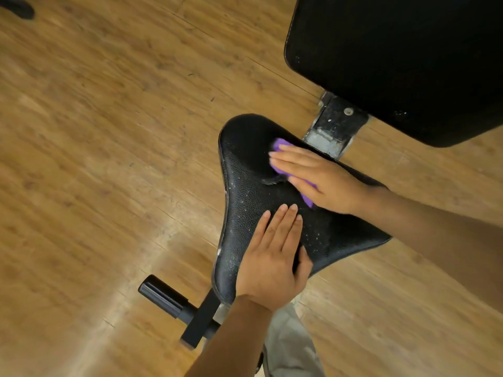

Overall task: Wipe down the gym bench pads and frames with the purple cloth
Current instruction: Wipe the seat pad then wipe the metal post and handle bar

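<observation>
Wood-plank floor (109, 159) under black seat pad (245, 191); right hand (321, 180) flat, fingers straight, pressing purple cloth (280, 148) to scrub; left hand (272, 257) flat, grasping nothing, bracing pad.

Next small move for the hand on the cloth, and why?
Probably sweep the right hand, pressing the purple cloth flat, toward the near end of the black textured seat pad. White specks still dot the pad near the left hand, which rests flat there and may need to lift clear.
</observation>
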